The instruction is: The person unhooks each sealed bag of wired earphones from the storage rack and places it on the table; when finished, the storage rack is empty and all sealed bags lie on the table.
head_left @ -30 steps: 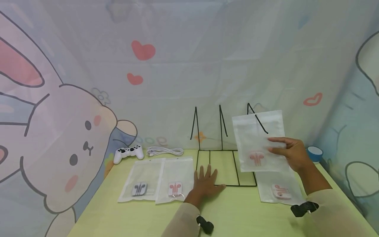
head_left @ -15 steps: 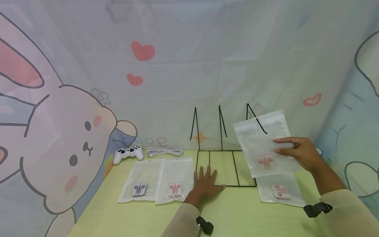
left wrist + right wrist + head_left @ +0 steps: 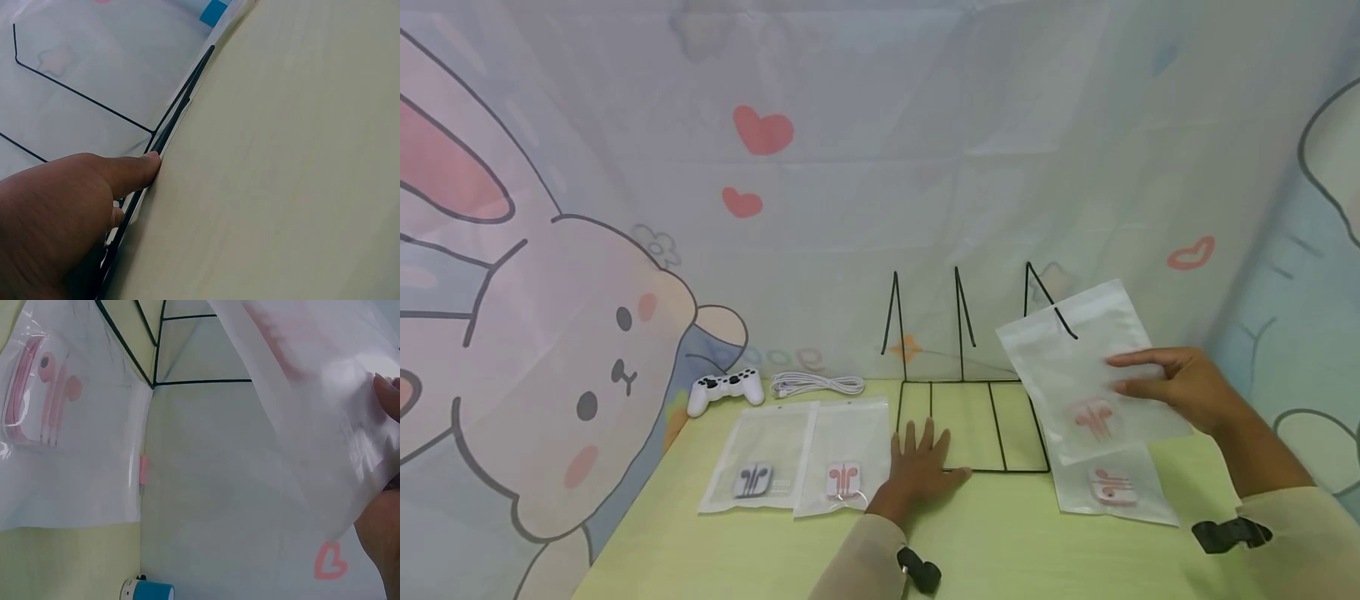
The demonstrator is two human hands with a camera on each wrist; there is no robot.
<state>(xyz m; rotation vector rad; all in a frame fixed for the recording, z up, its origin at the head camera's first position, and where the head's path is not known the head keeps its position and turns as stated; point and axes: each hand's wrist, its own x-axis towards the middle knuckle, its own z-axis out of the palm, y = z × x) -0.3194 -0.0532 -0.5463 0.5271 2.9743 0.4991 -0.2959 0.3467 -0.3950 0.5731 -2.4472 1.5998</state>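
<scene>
In the head view my right hand (image 3: 1187, 387) pinches the right edge of a white translucent zip bag (image 3: 1075, 358) with pink earphones in it. The bag tilts, and the end of the rack's right hook (image 3: 1065, 323) shows in front of its top. My left hand (image 3: 921, 467) lies with spread fingers on the base of the black wire rack (image 3: 1015, 471). Its thumb (image 3: 134, 172) touches the front bar in the left wrist view. Under the held bag, another bag (image 3: 1142, 458) with pink earphones lies on the table, partly covered.
Left of the rack lie two more earphone bags, one with dark earphones (image 3: 760, 442) and one with pink (image 3: 850, 433). Behind them are a white game controller (image 3: 726, 387) and a coiled white cable (image 3: 817, 382). A blue-sided round object (image 3: 150, 591) stands by the backdrop.
My right hand has moved right and slightly down, swinging the bag's lower part to the right, so the bag tilts more. The left hand has stayed on the rack.
</scene>
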